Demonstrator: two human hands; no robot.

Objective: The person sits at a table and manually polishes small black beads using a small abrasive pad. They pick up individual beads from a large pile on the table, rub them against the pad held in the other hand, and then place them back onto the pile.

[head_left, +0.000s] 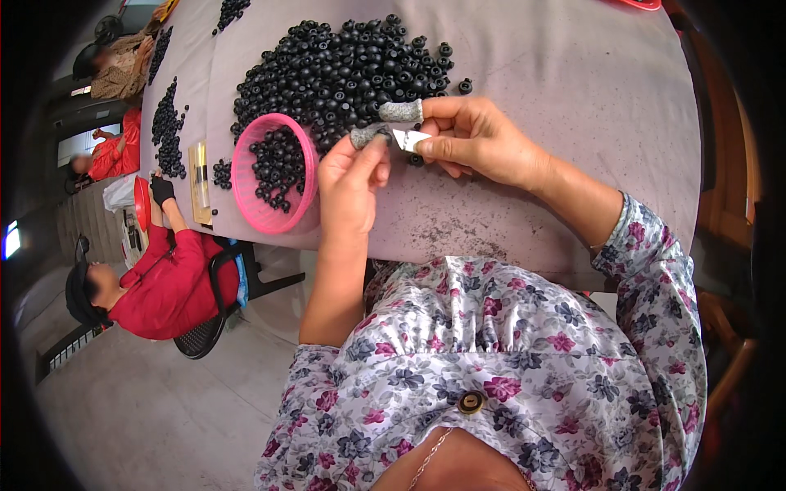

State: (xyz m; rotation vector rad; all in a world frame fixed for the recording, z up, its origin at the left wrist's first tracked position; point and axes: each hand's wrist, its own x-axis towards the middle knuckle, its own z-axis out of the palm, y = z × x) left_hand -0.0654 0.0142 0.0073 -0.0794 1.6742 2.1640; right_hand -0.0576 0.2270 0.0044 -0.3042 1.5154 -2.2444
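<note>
My left hand [350, 182] is closed, pinching a small black round part [385, 136] between thumb and index finger, mostly hidden by the fingertips. In my right hand [483, 139], thumb and fingers grip a small, pale knife blade [409, 141], its slanted tip against or very near that part. Grey knitted finger covers [400, 112] sit on both index fingers. Just beyond my hands spreads a big heap of black round parts [336, 69], each with a small knob or hole. A pink plastic basket [238, 176], partly filled with similar parts, stands left of my left hand.
Black crumbs [458, 233] dot the grey tablecloth [565, 90] near me. Left of the basket lies a narrow tan packet [199, 180], with smaller part piles [168, 135] beyond. A person in red [168, 286] sits on a black chair at left; others sit farther off.
</note>
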